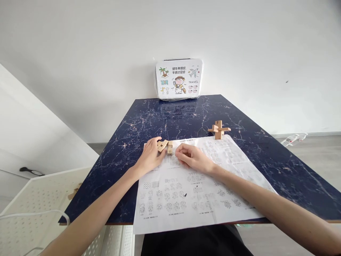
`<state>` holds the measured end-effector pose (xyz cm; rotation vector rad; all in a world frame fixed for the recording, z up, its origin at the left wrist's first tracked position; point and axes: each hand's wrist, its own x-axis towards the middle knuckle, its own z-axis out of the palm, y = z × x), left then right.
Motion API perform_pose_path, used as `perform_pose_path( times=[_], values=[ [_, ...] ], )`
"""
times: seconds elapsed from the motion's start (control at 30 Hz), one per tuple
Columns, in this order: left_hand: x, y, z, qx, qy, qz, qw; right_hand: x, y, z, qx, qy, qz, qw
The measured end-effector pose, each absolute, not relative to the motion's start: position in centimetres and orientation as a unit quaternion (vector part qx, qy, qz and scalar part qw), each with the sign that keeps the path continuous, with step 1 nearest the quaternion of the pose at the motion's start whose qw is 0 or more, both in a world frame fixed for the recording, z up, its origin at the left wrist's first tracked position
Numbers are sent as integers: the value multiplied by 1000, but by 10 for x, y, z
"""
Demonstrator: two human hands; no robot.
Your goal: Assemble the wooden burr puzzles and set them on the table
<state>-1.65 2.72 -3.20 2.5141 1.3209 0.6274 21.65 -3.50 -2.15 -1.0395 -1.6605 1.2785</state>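
Observation:
My left hand (151, 155) is closed around notched wooden puzzle pieces (162, 146), with the thumb along their near side and the fingers behind. A second short wooden piece (169, 149) with a dark mark on its end stands upright right beside them, between my two hands. My right hand (192, 156) is curled just to the right of that piece, apart from it, thumb against the fingers. Whatever may be inside the curl is hidden. Under both hands lies a creased white instruction sheet (170, 206) printed with rows of puzzle diagrams.
An interlocked wooden cross (218, 130) stands at the sheet's far right corner. A white cartoon-printed case (179, 79) leans on the wall at the back of the dark blue marbled table (119, 145). Left of the table is a perforated white cart (48, 199) with a cable (34, 213).

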Motion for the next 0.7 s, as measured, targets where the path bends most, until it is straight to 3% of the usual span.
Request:
perform_pose_path(
  times=[0.7],
  values=[
    [-17, 24, -32, 874, 404, 232, 139, 214, -36, -24, -419, -674, 478, 378]
  ],
)
